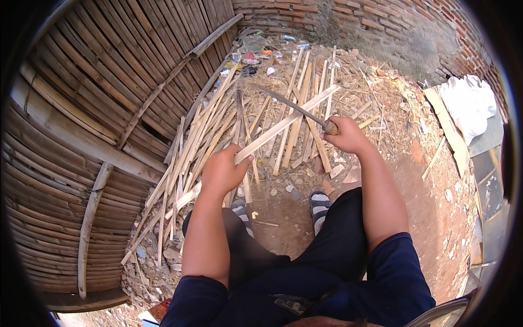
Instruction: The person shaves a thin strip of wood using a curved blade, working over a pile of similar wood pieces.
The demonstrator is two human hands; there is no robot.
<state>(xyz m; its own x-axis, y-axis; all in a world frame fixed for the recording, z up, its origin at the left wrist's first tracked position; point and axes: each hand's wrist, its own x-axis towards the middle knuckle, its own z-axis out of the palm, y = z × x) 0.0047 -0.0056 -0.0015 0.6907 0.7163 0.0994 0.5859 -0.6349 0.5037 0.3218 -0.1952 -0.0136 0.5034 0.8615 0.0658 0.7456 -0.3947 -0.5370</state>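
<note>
My left hand point(222, 168) is closed around the near end of a long, pale strip of split bamboo or wood point(272, 134). The strip slants up and away to the right. In my right hand point(347, 136) is the wooden handle of a long, dark-bladed knife point(280, 98), its blade pointing to the far left. Blade and strip cross in front of me; whether they touch, I cannot tell. Below them, many similar strips point(204, 136) lie in a loose heap on the ground, mostly to the left and ahead.
A slatted bamboo wall point(131, 71) rises on the left, and a brick wall point(376, 24) closes the far side. Litter point(250, 57) lies in the far corner. At the right are a white sack point(468, 106) and a leaning board point(448, 131). My sandalled feet point(320, 206) stand on dirt and rubble.
</note>
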